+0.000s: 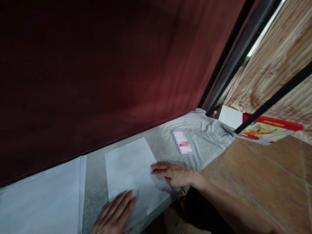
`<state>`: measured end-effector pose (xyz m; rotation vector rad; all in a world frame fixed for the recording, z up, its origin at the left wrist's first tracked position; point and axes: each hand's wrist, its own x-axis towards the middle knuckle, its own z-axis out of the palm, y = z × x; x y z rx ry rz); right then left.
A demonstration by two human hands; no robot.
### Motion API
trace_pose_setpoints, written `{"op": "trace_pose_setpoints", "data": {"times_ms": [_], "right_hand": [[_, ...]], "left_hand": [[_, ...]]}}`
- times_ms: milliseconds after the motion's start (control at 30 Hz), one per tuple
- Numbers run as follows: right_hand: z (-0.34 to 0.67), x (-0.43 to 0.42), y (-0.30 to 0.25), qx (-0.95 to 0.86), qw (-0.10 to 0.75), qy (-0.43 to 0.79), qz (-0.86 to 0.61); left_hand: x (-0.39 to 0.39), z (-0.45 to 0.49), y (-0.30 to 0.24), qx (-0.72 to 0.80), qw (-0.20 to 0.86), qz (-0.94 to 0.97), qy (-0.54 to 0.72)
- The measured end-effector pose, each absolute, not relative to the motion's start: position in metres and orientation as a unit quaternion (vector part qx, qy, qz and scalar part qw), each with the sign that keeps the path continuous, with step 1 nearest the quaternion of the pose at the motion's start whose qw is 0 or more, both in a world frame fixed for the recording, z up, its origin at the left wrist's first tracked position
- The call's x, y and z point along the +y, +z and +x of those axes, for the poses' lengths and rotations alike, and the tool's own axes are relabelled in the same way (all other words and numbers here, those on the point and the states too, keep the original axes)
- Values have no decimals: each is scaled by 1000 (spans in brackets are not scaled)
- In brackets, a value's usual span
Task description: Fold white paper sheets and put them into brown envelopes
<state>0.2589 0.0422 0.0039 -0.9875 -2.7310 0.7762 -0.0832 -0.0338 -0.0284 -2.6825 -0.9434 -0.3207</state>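
Observation:
A white sheet of paper lies flat on a grey ledge. My left hand rests on its near left corner, fingers stretched out. On the sheet's right edge lies my right hand, its fingers extended over the paper. Just beyond that hand, a grey cloth with soft wrinkles covers the far end of the ledge. A blurred-out white and red label or card sits on the cloth.
Further white sheets lie on the ledge at the left. A dark red panel rises behind it. To the right are a tiled floor, a red and yellow printed box or sheet, a black bar and a patterned curtain-like surface.

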Motion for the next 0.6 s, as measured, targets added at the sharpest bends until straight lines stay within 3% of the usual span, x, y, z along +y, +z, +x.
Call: {"op": "trace_pose_setpoints", "data": {"times_ms": [267,600], "right_hand": [[280,16,0,-913,-3,255,-319],[264,1,-16,-943,10,162,-291]], "left_hand": [[-57,-57,4,-472,-27,-880,-40],[-78,-41,-4,-474,59,-878,-26]]}}
